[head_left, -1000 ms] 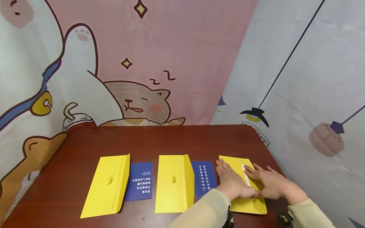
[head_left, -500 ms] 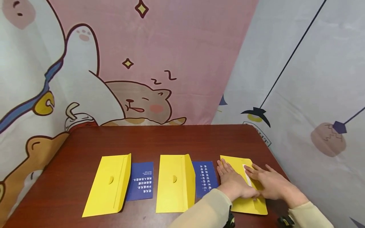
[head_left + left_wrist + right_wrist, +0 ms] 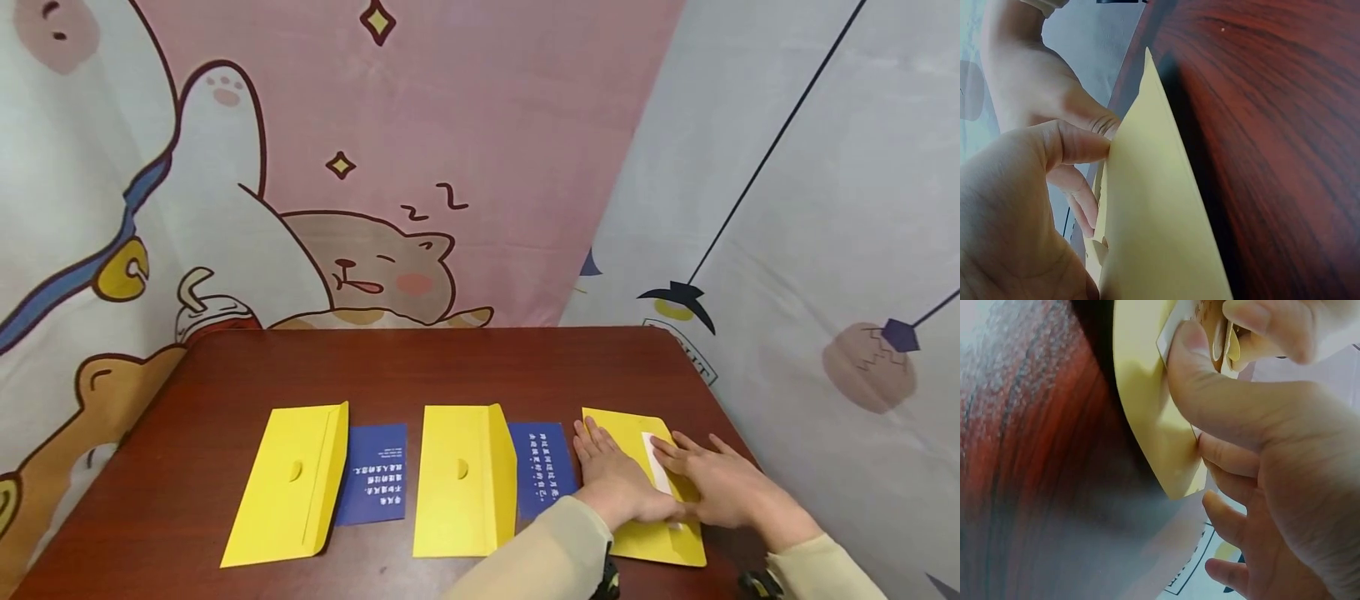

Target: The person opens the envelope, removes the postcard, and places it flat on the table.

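A yellow envelope (image 3: pixel 626 429) lies at the right of the table, its mouth toward the right. A white card (image 3: pixel 656 467) shows as a strip at that mouth; the rest is hidden. My left hand (image 3: pixel 615 483) rests on the envelope with straight, spread fingers, its thumb at the mouth's edge. My right hand (image 3: pixel 731 492) pinches the card between thumb and index finger, the other fingers spread. In the right wrist view, the thumb lies on the white card (image 3: pixel 1172 334), which bears some writing. The left wrist view shows my left thumb touching the envelope's near side (image 3: pixel 1147 187).
Two more yellow envelopes, one in the middle (image 3: pixel 453 517) and one at the left (image 3: pixel 270 500), lie with flaps raised. Beside them lie two blue cards, one left (image 3: pixel 375 475) and one right (image 3: pixel 543 467), with white writing. The brown table (image 3: pixel 420 358) meets a cartoon-printed cloth.
A slightly wider strip of the white card shows at the envelope's mouth. Both hands have stayed nearly in place; the head view has shifted a little.
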The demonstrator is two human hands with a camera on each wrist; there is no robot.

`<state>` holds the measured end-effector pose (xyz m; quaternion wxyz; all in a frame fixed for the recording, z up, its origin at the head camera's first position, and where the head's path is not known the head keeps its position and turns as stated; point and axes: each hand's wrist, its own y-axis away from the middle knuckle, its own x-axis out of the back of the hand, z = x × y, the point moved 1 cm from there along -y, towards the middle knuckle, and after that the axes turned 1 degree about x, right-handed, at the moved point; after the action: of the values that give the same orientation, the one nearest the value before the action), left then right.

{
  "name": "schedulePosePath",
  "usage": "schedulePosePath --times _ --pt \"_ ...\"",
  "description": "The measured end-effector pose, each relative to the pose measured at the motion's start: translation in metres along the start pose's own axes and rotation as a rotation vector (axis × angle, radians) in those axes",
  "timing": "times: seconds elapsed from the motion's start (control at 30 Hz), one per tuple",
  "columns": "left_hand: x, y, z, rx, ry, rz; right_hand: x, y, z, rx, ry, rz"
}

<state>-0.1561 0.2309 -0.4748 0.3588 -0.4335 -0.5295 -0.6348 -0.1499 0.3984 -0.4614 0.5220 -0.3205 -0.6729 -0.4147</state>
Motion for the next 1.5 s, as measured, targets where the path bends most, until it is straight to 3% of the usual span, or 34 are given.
schedulePosePath --times 0.9,1.5 --pt "0.000 0.001 0.001 -0.001 0.005 0.015 0.001 0.019 0.016 -0.051 -0.030 -0.007" --pt "0.001 0.002 0.001 0.003 0.005 0.016 0.000 0.021 0.024 -0.094 -0.054 -0.038"
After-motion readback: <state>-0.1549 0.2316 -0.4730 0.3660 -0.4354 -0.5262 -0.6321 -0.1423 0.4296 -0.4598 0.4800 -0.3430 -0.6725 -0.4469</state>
